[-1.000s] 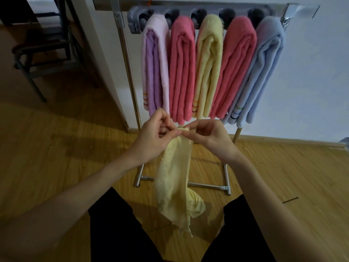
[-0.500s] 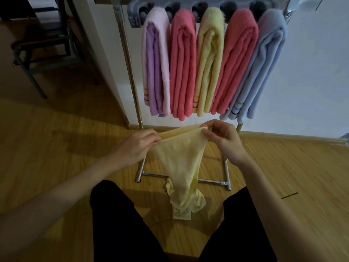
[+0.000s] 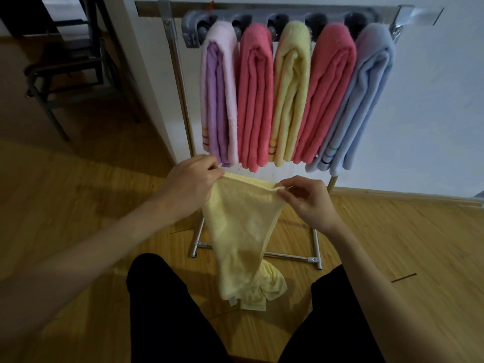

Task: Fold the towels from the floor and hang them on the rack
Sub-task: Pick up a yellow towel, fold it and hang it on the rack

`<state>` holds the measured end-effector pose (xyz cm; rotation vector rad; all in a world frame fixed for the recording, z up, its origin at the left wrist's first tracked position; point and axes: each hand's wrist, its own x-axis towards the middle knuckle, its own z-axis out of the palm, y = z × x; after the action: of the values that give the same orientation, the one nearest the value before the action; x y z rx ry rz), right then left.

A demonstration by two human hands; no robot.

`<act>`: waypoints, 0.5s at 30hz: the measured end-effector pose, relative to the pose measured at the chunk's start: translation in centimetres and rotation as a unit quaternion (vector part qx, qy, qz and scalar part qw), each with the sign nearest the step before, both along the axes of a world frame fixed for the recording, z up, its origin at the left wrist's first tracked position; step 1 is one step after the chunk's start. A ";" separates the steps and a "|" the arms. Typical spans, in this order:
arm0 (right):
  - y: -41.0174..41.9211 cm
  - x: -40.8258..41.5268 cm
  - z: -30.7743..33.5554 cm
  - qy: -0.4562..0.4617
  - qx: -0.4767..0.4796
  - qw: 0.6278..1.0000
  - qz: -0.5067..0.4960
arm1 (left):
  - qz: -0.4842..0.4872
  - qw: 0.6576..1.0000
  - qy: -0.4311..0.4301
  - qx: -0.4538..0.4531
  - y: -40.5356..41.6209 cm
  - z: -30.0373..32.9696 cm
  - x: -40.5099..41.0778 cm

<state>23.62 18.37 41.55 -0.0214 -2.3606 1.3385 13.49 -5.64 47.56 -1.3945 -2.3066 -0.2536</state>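
A pale yellow towel hangs between my hands, its top edge stretched nearly level and its lower end bunched on the floor between my knees. My left hand pinches the top left corner. My right hand pinches the top right corner. Just beyond stands a metal rack with a grey clip bar at its top. Several folded towels hang from it: lilac, pink, yellow, another pink and light blue.
A white wall stands right behind the rack, and the rack's foot bar lies on the wooden floor near my knees. A dark metal chair stands at the back left. My legs in black trousers fill the bottom.
My hands have drawn apart from a pinch at the middle, spreading the yellow towel's top edge wide. The towel's lower end has dropped onto the floor.
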 end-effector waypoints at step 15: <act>-3.2 -1.8 0.7 0.002 -0.015 0.997 -0.070 | 0.125 0.987 -0.090 -0.036 -0.7 -1.6 -0.5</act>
<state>21.79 15.18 42.29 -0.1883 -2.2893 1.3056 12.97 -6.38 45.97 -1.1387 -2.6345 -0.2283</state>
